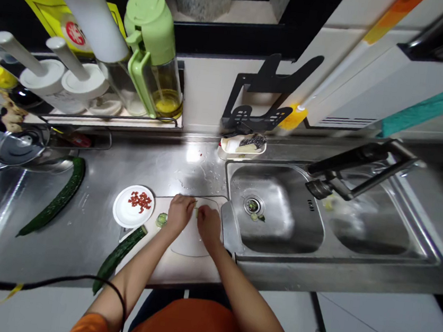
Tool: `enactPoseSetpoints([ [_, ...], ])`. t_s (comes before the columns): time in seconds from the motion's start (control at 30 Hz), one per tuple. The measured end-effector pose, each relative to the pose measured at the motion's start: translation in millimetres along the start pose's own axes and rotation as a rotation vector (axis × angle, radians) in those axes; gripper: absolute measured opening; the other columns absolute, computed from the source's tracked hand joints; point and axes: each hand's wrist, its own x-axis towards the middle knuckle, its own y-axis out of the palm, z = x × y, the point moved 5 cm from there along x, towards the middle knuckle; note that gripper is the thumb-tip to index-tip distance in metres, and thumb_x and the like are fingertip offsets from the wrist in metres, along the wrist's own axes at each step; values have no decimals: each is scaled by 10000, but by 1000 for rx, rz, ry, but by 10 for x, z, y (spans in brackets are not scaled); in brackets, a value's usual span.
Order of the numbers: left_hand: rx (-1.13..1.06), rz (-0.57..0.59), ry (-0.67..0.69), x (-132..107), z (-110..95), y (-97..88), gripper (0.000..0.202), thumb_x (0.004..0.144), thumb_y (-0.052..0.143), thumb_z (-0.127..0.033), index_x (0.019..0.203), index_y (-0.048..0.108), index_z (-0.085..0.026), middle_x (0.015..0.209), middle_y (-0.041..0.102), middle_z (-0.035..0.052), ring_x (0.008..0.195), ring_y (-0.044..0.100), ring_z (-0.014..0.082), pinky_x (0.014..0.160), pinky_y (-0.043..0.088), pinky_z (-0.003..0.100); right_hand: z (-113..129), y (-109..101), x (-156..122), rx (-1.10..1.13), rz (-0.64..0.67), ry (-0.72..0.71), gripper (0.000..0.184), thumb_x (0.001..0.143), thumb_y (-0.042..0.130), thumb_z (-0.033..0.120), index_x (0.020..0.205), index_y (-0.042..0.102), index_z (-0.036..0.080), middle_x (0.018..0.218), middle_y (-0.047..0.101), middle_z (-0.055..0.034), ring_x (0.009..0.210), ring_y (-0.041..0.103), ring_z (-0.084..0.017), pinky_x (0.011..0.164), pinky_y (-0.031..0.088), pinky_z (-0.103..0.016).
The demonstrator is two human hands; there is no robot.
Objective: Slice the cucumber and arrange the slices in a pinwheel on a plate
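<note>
Both hands meet over the cutting board (171,272), left hand (179,213) and right hand (208,223) side by side, a narrow gap between them. The fingers curl inward on each, and there's a pale greenish sliver (196,204) right there at the fingertips, over the board's far part; it's too small to tell which hand grips it, or how firmly.

Just left of the left hand, a pale green chunk (161,219) sits on the board. Next to that, a cucumber (118,256) lies slanted along the board's left side, and above it a white plate (121,209) carries chopped red bits (140,201). Further left, a long curved cucumber (60,200) rests on the steel surface (85,241), its upper end near a pot lid (22,146).

Over to the right, the sink (278,231) has green scraps (256,217) by its drain, and the dark faucet (337,166) leans across the divide between the two basins.
</note>
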Motion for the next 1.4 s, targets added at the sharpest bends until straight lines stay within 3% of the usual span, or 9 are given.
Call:
enactPoseSetpoints([
  [0.2, 55, -38, -13, -15, -8, 21, 208, 874, 511, -220, 1035, 638, -185, 883, 672, 69, 862, 520, 208, 840, 389, 340, 19, 26, -6, -122, -22, -34, 169, 878, 479, 164, 878, 648, 168, 780, 644, -58, 821, 507, -207, 706, 293, -291],
  [0.4, 149, -20, 3, -60, -11, 47, 206, 901, 481, -278, 903, 680, -223, 848, 646, 65, 876, 494, 213, 807, 353, 344, 7, 59, -25, -177, -72, -77, 170, 881, 489, 172, 845, 655, 163, 772, 637, -69, 832, 479, -225, 714, 296, -314],
  [0.53, 147, -5, 41, -119, 5, 54, 233, 908, 468, -267, 971, 690, -228, 896, 662, 69, 914, 504, 213, 821, 351, 349, 24, 26, -71, -160, -115, -160, 186, 881, 479, 162, 837, 660, 157, 769, 617, -76, 830, 468, -227, 738, 324, -333],
  [0.67, 140, 28, 48, -182, 26, 73, 262, 907, 473, -264, 1082, 667, -246, 953, 669, 75, 948, 522, 216, 829, 358, 353, 54, 0, -178, -146, -168, -303, 237, 895, 446, 154, 953, 676, 153, 834, 621, -90, 864, 472, -232, 777, 365, -363],
  [0.8, 143, 16, 33, -209, 33, 89, 257, 900, 490, -261, 1086, 669, -266, 957, 673, 75, 955, 522, 219, 825, 355, 357, 37, 46, -300, -203, -191, -412, 319, 884, 437, 104, 1127, 642, 134, 1061, 635, -121, 1023, 454, -259, 827, 385, -387],
  [1.0, 179, -11, 34, -222, -4, 96, 255, 903, 488, -262, 1085, 667, -268, 963, 673, 73, 939, 515, 222, 805, 345, 353, -14, 83, -357, -297, -140, -457, 381, 867, 441, 85, 1204, 612, 138, 1223, 602, -101, 1092, 421, -294, 824, 396, -396],
  [1.4, 202, 19, 40, -225, -7, 104, 274, 908, 475, -273, 1117, 651, -254, 979, 660, 88, 957, 508, 229, 814, 350, 366, -55, 112, -356, -335, -70, -458, 418, 876, 427, 105, 1260, 581, 165, 1277, 574, -115, 1156, 428, -306, 858, 381, -421],
])
